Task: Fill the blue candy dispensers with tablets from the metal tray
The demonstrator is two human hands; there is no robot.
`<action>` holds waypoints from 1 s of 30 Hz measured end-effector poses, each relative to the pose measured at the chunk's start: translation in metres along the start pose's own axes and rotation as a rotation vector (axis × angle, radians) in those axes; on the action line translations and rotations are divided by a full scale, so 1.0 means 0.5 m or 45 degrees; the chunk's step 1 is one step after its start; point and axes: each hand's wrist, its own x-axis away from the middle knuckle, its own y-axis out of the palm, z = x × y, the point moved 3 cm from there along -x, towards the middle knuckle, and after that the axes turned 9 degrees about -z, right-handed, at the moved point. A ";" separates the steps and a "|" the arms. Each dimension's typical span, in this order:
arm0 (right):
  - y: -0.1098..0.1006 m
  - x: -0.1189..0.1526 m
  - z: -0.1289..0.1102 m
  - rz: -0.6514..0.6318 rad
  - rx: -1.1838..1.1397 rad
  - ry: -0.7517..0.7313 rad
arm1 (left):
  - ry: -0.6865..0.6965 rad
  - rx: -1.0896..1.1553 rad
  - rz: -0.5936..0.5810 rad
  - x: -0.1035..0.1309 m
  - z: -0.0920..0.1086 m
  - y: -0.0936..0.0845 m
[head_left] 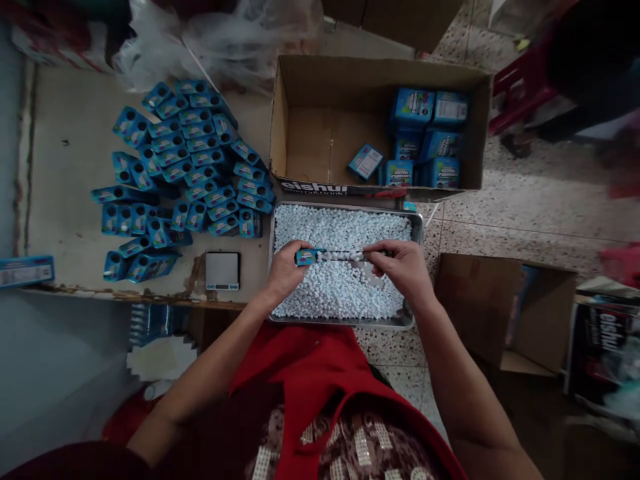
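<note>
Over a metal tray (345, 325) filled with small white candy pellets (340, 297), my left hand (285, 270) is closed around a small blue candy box (309, 257). My right hand (404, 265) pinches the handle end of a narrow scoop (345, 256). White pellets lie along the scoop, and its far end meets the opening of the box. How far the tip reaches inside cannot be made out. To the left of the tray, many blue candy boxes (175, 150) stand grouped on the table, several showing dark round holes.
Behind the tray stands an open cardboard carton (310, 133) with blue boxes inside. A small digital scale (223, 270) sits near the table's front edge. A clear plastic bag (220, 40) lies at the back. Another cardboard box (480, 303) is on the right.
</note>
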 end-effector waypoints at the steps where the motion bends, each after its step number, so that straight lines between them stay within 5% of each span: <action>1: -0.003 0.007 -0.017 0.010 0.100 -0.019 | 0.012 0.006 -0.007 -0.003 -0.001 0.008; 8: 0.007 0.040 -0.082 0.058 0.414 -0.144 | 0.019 0.041 0.049 -0.012 -0.014 0.032; 12: 0.000 0.050 -0.063 0.099 0.347 -0.135 | -0.063 0.205 0.078 -0.018 -0.026 0.030; 15: -0.054 0.054 0.035 0.216 0.119 -0.033 | -0.107 0.427 -0.039 -0.023 -0.036 0.043; 20: -0.153 0.036 0.295 0.582 -0.145 0.194 | -0.156 0.609 -0.077 -0.012 -0.049 0.055; 24: -0.066 -0.049 0.387 0.467 -0.173 0.252 | -0.230 0.562 -0.001 0.005 -0.054 0.040; 27: 0.044 -0.118 0.372 0.225 -0.440 0.227 | -0.268 0.477 0.070 0.019 -0.052 0.015; 30: 0.083 -0.134 0.339 0.141 -0.561 0.232 | -0.296 0.346 0.075 0.032 -0.047 -0.009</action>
